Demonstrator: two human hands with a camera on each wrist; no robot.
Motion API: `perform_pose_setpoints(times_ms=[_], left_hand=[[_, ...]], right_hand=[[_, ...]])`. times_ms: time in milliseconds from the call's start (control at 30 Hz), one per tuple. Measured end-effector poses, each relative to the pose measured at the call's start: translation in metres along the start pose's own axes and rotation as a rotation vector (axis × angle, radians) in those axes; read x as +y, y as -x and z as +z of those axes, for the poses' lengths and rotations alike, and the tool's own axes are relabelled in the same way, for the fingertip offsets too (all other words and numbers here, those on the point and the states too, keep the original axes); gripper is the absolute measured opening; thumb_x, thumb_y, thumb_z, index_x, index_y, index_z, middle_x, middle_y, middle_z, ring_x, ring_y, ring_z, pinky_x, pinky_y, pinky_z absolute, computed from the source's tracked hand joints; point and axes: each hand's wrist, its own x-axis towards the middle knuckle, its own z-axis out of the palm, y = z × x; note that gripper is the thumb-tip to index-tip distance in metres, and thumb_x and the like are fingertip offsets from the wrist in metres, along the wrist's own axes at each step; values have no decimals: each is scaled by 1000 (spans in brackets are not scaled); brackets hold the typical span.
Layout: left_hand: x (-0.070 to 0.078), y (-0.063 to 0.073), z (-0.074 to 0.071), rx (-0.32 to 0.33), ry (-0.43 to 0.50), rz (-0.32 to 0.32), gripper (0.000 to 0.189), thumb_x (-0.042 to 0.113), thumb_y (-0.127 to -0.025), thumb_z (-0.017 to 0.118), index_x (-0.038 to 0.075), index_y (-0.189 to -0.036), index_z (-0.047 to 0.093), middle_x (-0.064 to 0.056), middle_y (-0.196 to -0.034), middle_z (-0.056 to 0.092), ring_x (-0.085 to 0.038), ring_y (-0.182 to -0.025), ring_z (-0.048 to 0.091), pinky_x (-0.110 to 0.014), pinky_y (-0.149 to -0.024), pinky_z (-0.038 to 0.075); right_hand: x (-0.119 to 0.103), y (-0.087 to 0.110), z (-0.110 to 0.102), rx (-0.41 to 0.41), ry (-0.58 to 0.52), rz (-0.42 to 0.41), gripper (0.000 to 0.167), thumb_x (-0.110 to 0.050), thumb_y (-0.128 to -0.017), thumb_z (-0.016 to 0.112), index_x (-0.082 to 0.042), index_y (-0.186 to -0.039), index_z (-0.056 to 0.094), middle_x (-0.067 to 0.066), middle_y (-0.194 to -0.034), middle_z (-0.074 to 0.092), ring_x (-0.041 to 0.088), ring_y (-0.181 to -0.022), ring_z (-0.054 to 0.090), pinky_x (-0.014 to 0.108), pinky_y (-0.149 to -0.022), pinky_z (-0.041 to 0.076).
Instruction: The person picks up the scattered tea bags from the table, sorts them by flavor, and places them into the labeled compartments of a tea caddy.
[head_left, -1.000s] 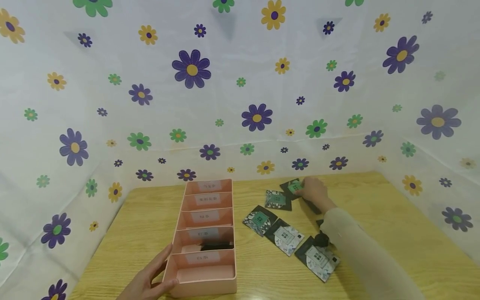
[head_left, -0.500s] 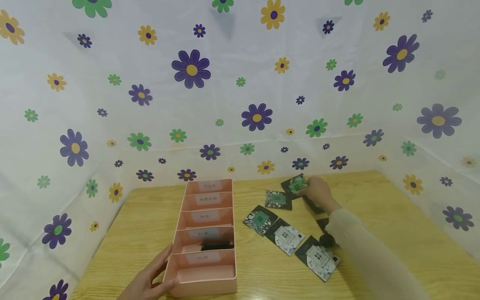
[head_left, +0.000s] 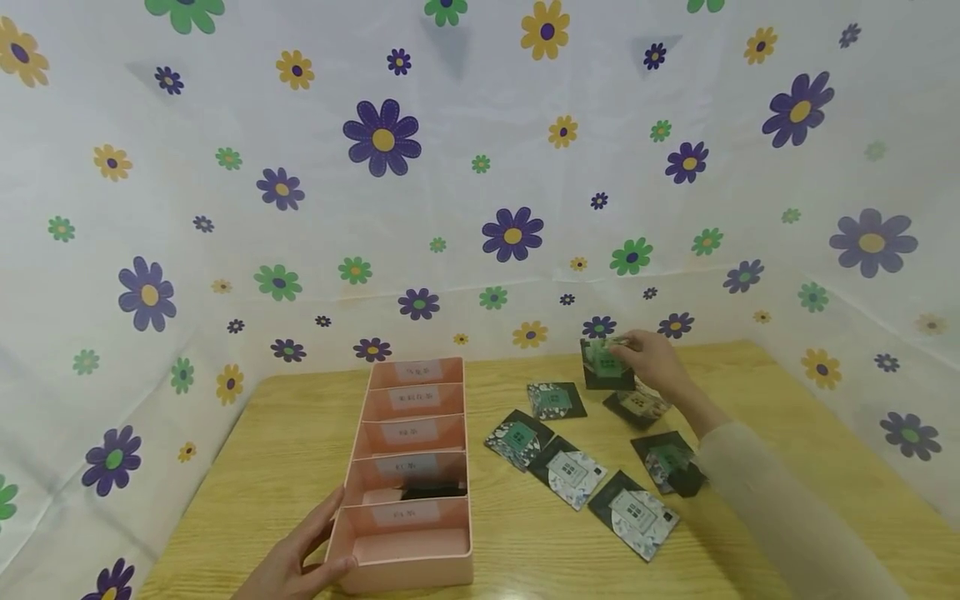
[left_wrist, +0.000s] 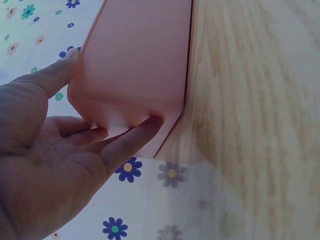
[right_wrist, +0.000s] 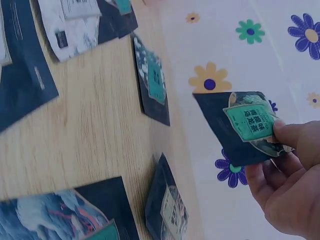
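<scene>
My right hand (head_left: 656,362) pinches a dark tea sachet (right_wrist: 247,120) with a green label between thumb and fingers. It holds the sachet upright above the far part of the table, apart from the other sachets. At the near left corner of a long pink divided box (head_left: 412,575), my left hand (head_left: 300,554) touches the wall with extended fingers, its thumb by the front rim. In the left wrist view, those fingertips (left_wrist: 156,121) press on the box's outside. A dark packet (head_left: 435,492) lies in the second compartment from the front, partly hidden by the divider.
Right of the box lie several sachets: a green-labelled one (head_left: 519,440), two white-labelled ones (head_left: 572,472) and another (head_left: 555,400) farther back. One (head_left: 637,405) lies below my right hand, another (head_left: 667,461) near my sleeve. A flowered white cloth (head_left: 480,200) surrounds the wooden table (head_left: 262,467).
My right hand has lifted the green-labelled tea sachet off the table and moved slightly right with it. The sachets beneath the arm show more now. My left hand stays at the box.
</scene>
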Motion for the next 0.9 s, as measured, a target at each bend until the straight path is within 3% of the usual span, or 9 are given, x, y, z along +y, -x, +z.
perform_pose_setpoints(times_ms=[100,233,433,567,700,767,833,900], left_hand=[[0,1,0,9,-3,-12,83,17,-105,64,5,-166,10,-32,-168,4,-62,-146,18,-55,-97,55],[-1,1,1,13,-3,-17,83,18,-104,64,6,-167,10,-31,-168,4,-61,-146,18,-55,-97,55],[0,0,0,-8,9,14,83,15,-105,63,4,-166,8,-32,-168,1,-62,-146,16,-50,-97,56],[0,-1,-1,-8,18,14,83,16,-105,63,6,-167,8,-31,-168,1,-61,-147,15,-54,-100,53],[0,-1,0,-7,17,10,84,16,-105,63,6,-167,8,-30,-168,1,-60,-148,14,-54,-101,52],[0,-1,-1,-8,17,11,84,16,-105,63,5,-166,7,-31,-168,1,-60,-148,14,-52,-100,54],[0,-1,-1,-7,13,14,84,15,-105,63,4,-166,8,-31,-168,1,-61,-147,14,-49,-98,55],[-1,0,-1,-4,9,16,83,15,-105,63,3,-166,8,-32,-168,1,-61,-147,14,-47,-96,56]], right_hand=[[-6,3,1,-14,-77,53,46,-29,-107,61,9,-134,60,30,-125,66,41,-110,63,55,-93,53],[-8,6,3,-18,-138,83,48,-30,-106,62,7,-136,60,30,-131,64,43,-117,61,57,-99,50],[-14,8,3,-1,-161,22,53,-27,-105,65,9,-142,54,33,-139,57,49,-129,55,61,-105,47],[-31,9,3,3,-182,-50,51,-23,-104,66,7,-143,54,33,-138,58,49,-127,57,61,-104,47],[-54,5,10,-7,-185,-147,45,-20,-104,66,3,-142,59,28,-117,70,34,-95,68,46,-82,57],[-64,1,15,-2,-184,-190,42,-18,-104,66,2,-140,61,22,-99,71,23,-75,61,35,-68,52],[-74,-4,23,9,-193,-229,37,-15,-103,67,2,-136,65,17,-86,70,17,-66,56,30,-62,49],[-84,-10,32,12,-220,-280,33,-11,-102,66,3,-133,67,16,-89,73,16,-65,60,30,-62,54]])
